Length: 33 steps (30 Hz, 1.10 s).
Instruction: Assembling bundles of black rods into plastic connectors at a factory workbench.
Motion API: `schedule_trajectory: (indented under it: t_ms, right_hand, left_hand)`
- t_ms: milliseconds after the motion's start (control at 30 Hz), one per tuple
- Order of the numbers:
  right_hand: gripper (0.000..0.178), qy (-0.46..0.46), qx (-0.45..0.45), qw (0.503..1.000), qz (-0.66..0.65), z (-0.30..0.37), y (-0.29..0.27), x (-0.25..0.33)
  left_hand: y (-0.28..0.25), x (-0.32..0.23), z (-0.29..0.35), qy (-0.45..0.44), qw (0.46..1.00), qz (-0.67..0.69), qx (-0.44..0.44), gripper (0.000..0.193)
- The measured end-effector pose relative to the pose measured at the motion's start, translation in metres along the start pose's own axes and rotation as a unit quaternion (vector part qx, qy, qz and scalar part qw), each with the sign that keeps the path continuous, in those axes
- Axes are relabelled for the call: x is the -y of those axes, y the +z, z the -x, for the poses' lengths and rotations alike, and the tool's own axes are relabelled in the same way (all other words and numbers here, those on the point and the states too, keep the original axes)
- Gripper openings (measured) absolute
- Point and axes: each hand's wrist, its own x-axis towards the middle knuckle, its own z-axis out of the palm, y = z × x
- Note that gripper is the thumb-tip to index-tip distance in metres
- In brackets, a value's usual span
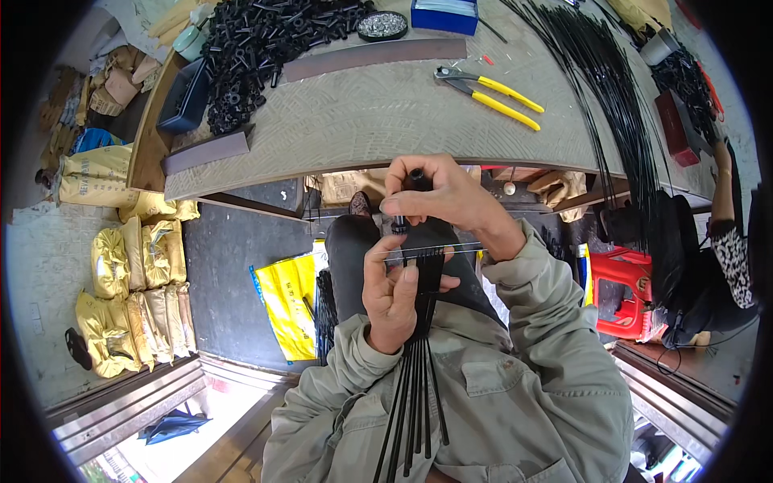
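Note:
My left hand (388, 304) is closed around a bundle of thin black rods (416, 362), whose lower ends fan out over my lap. A thin, shiny straight wire (460, 246) crosses the rods near their upper ends, by my left fingers. Just above, my right hand (455, 196) grips a short black tubular piece (416, 177) between thumb and fingers. Another dark ringed piece (399, 226) shows below the right thumb, at the left index fingertip; whether the two are joined is hidden. Both hands are close together in front of the table's near edge.
On the table (354, 133) lie yellow-handled pincers (493, 97), a heap of black tubular parts (282, 52), a dish of small shiny pieces (382, 26), a blue box (444, 16) and long black rods (608, 88). A co-worker's arm (722, 181) and a red stool (618, 294) are at right.

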Motion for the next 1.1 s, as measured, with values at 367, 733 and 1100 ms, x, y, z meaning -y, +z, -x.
schedule_trajectory:
  t_ms: [367, 733, 1100]
  right_hand:
    - [0.019, -0.005, 0.015, 1.000, -0.005, 0.003, 0.004, -0.003]
    - [0.016, -0.021, 0.020, 0.999, 0.028, 0.007, 0.007, -0.003]
    - [0.014, -0.037, -0.046, 0.998, -0.020, 0.006, 0.015, -0.008]
  left_hand:
    - [-0.001, 0.000, -0.005, -0.006, 1.000, -0.005, -0.012, 0.022]
    - [-0.002, 0.002, -0.008, 0.006, 1.000, -0.006, -0.016, 0.015]
    - [-0.005, -0.005, -0.009, -0.004, 0.998, -0.001, -0.061, 0.027]
